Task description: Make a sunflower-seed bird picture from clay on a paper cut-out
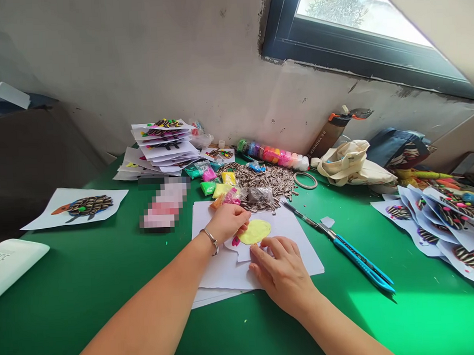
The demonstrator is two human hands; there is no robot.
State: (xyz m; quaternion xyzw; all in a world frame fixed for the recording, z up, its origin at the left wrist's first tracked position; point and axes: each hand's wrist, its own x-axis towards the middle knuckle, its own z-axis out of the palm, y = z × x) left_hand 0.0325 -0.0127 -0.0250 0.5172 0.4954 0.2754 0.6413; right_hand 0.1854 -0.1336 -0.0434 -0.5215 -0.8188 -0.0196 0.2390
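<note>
A flat yellow oval [258, 231], which looks like modelling clay, lies on a small white paper piece [243, 255]. Beside its left end is a little pink bit [235, 242]. Below them is a stack of white paper [307, 255]. My left hand [227, 223], with a bracelet at the wrist, has its fingers pinched together at the oval's left edge; whatever they may hold is hidden. My right hand [279, 269] rests on the paper with its fingers apart, fingertips at the oval's lower edge, holding nothing visible.
Striped seeds [278, 178] are heaped behind the paper, near clay packets [222, 190]. A blue utility knife [360, 261] and tape roll [305, 180] lie rightward. Seed-decorated sheets stand stacked [164, 149] at back left and pile up [436, 217] at right. A bottle [329, 133] leans on the wall.
</note>
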